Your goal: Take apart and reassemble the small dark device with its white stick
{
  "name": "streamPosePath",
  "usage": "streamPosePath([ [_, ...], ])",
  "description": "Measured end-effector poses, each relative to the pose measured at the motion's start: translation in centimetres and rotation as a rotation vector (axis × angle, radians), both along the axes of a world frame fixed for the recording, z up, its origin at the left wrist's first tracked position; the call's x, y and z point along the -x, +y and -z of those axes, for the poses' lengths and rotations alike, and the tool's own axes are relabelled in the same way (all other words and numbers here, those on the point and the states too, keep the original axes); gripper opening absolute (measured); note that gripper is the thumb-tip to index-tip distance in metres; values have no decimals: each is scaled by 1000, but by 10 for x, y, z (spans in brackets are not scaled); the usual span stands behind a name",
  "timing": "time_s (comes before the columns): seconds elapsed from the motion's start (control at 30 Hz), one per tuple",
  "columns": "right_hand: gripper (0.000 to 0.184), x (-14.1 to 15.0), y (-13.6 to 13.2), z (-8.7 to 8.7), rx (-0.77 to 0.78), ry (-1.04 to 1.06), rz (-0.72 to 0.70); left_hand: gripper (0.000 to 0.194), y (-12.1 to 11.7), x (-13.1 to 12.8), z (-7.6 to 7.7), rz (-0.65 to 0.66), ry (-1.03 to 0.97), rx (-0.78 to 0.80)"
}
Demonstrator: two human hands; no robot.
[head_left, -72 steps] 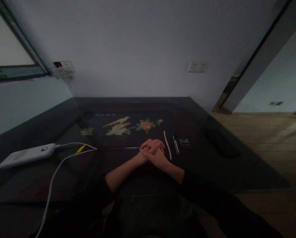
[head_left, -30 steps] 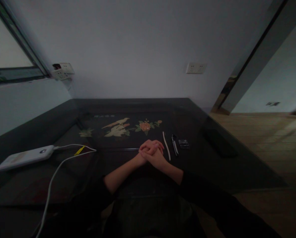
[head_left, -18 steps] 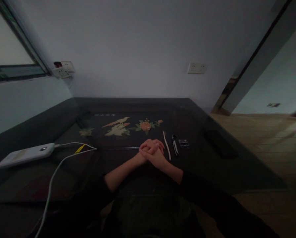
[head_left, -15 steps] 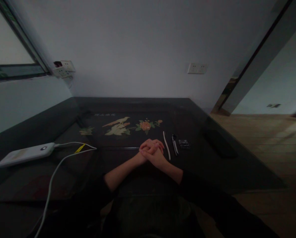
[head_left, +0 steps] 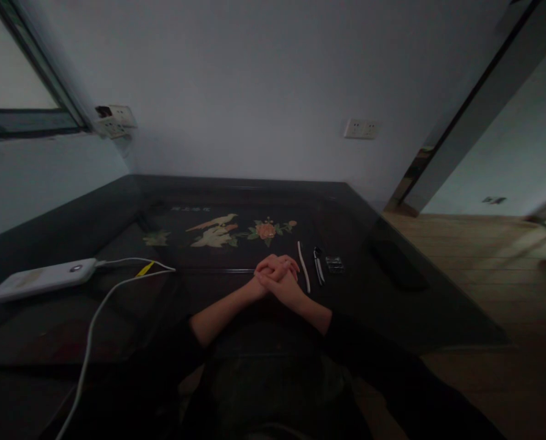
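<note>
A person's left hand (head_left: 266, 282) and right hand (head_left: 287, 287) were clasped on a dark table (head_left: 438, 318), fingers laced and folded down over one another; whether the palms met could not be seen. Just to the right of the clasped hands lay a pale, slightly curved strip (head_left: 303, 267), then a black-and-white tool (head_left: 319, 267) and a small clear pack (head_left: 334, 264), side by side. Well to the left rested a white device (head_left: 44, 278), its cable (head_left: 90, 333) bearing a yellow tag (head_left: 145, 269).
</note>
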State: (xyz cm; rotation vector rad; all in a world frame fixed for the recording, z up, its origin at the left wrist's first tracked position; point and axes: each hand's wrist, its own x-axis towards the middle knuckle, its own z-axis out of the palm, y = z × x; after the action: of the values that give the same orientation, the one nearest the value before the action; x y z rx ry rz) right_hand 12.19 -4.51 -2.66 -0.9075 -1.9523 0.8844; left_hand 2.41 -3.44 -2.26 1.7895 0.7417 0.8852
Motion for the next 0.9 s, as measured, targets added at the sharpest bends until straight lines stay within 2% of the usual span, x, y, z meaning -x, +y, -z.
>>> streamPosePath([
  [0.3, 8, -1, -1, -6, -6, 12, 12, 34, -2, 0, -5, -2, -79, 37],
  [0.53, 8, -1, 3, -3, -19, 13, -13, 29, 7, -5, 10, -37, -104, 31],
  [0.9, 9, -1, 4, -6, -10, 38, -38, 35, 17, -1, 26, -24, -81, 21],
])
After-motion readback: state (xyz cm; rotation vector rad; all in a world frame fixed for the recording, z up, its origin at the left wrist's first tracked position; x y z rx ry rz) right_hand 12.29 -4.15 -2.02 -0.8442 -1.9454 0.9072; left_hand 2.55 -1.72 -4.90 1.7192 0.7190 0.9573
